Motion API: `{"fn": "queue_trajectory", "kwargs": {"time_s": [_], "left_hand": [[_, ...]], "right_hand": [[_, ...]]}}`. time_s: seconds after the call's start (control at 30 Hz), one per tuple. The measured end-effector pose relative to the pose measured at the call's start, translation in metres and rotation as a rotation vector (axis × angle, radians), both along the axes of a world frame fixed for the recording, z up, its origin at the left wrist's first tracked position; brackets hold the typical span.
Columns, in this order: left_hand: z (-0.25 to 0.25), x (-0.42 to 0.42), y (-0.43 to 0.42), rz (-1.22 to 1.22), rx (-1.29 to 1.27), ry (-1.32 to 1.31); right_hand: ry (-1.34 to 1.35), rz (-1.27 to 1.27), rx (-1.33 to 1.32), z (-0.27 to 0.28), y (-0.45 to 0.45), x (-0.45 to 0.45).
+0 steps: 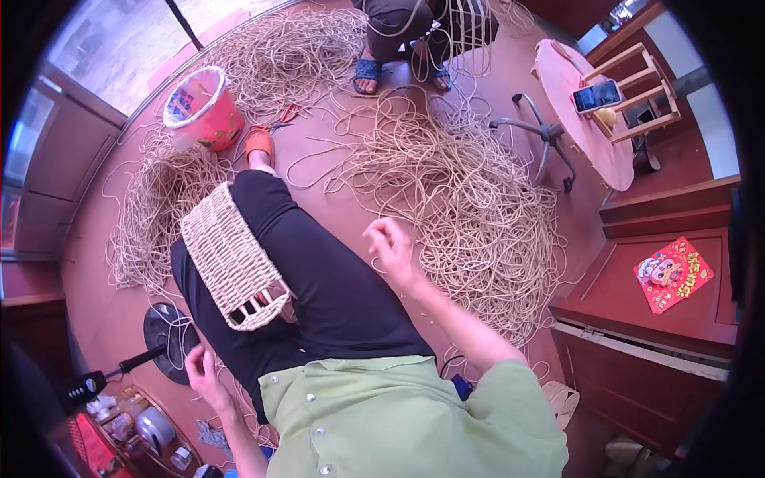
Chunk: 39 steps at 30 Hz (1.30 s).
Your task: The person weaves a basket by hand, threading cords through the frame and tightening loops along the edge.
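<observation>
Across my thighs lies a woven cord panel (231,251), tan and rectangular, with an unfilled looped frame at its near end. My left hand (205,376) is at the lower left beside my leg, thumb and fingers apart, near loose cord. My right hand (392,248) is raised to the right of my knee, fingers bent loosely with gaps between them, and I see nothing in it. Beyond it spreads a large heap of tan cord (470,215). Neither hand touches the panel.
A pink bucket (215,119) stands ahead left among cord, near red-handled scissors (287,118). Another person in blue sandals (367,72) sits opposite, with cord. To the right are a round stool (590,119) bearing a phone (596,96), and a red cabinet (590,295). A black round base (163,338) stands left.
</observation>
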<state>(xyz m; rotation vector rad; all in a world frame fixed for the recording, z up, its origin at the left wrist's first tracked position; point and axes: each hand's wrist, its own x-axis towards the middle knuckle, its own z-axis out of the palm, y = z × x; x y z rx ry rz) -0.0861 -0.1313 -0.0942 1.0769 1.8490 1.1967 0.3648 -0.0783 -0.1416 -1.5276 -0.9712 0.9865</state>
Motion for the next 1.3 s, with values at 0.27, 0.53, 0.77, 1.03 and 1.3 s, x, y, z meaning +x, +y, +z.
{"fn": "queue_trajectory", "kwargs": {"time_s": [0.27, 0.53, 0.77, 1.03, 1.3], "left_hand": [[-0.067, -0.025, -0.088, 0.073, -0.503, -0.098], [-0.103, -0.022, -0.095, 0.034, -0.537, -0.264], [-0.119, -0.043, -0.158, 0.138, -0.713, -0.215], [-0.241, -0.144, -0.193, 0.204, -0.995, 0.262], [-0.275, -0.176, -0.065, -0.178, -0.893, 0.294]], "right_hand": [[-0.603, -0.413, -0.258, -0.231, -0.015, 0.209], [-0.714, -0.062, -0.627, -0.377, -0.060, 0.350], [-0.503, 0.358, -0.625, -0.284, -0.054, 0.170], [-0.904, 0.551, -0.652, -0.170, 0.001, 0.136], [-0.761, 0.521, -0.115, -0.130, 0.056, 0.108]]}}
